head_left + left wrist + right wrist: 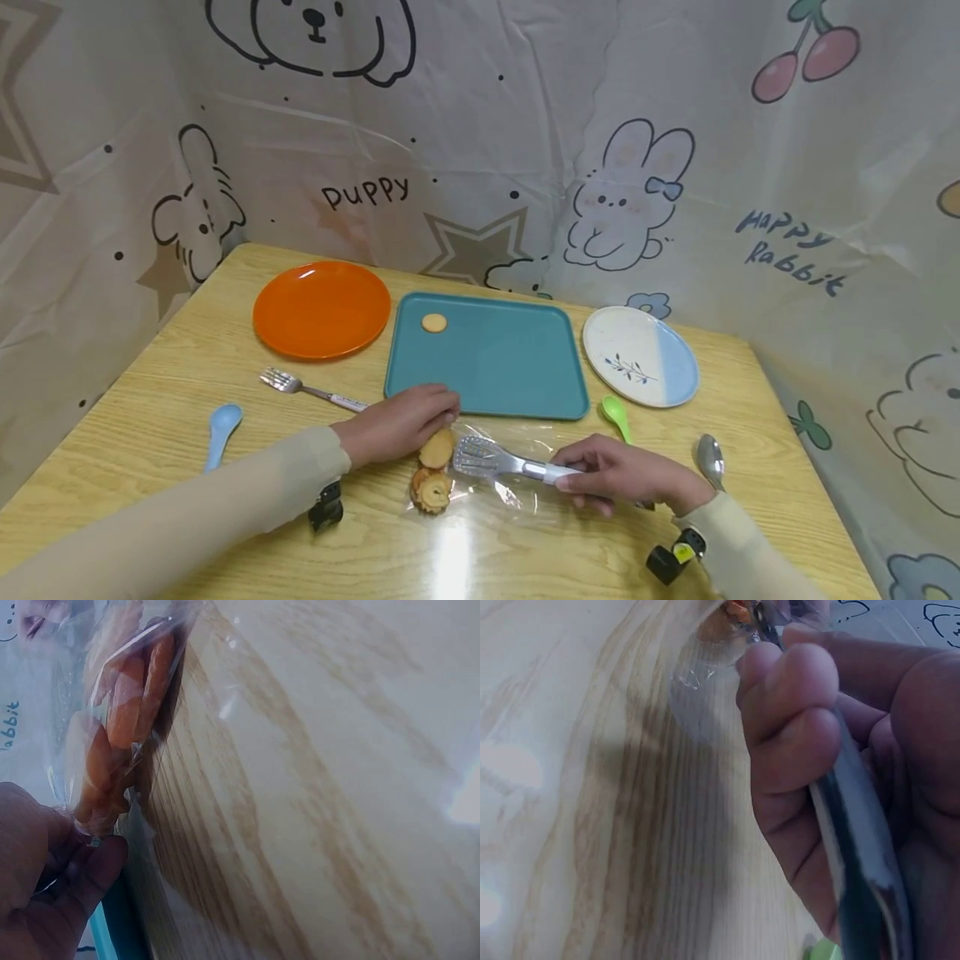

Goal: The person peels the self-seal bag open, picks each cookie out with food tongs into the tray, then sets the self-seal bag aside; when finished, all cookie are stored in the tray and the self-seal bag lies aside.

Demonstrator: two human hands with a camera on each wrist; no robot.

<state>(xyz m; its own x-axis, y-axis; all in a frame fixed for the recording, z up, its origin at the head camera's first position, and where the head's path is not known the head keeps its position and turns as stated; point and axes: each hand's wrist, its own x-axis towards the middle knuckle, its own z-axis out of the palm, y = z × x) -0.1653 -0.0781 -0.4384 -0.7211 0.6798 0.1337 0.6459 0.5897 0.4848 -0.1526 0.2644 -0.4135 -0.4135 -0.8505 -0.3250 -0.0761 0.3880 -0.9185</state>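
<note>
My left hand (401,423) pinches the edge of a clear plastic bag (517,496) between thumb and finger, as the left wrist view shows. Inside the bag are several cookies (431,490), round and golden brown, gathered at its left end near that hand. Metal tongs (525,467) with a slotted head are gripped by my right hand (618,471). Their head points left and overlaps the bag close beside the cookies. In the right wrist view, fingers (795,697) and thumb wrap the tongs' handle. One cookie (434,322) lies on the teal tray (510,358) behind.
An orange plate (322,312) stands back left and a white and blue plate (637,358) back right. A fork (307,387) and a blue spoon (222,425) lie to the left. On the right lie a green spoon (615,412) and a metal spoon (710,458). A printed curtain hangs behind the table.
</note>
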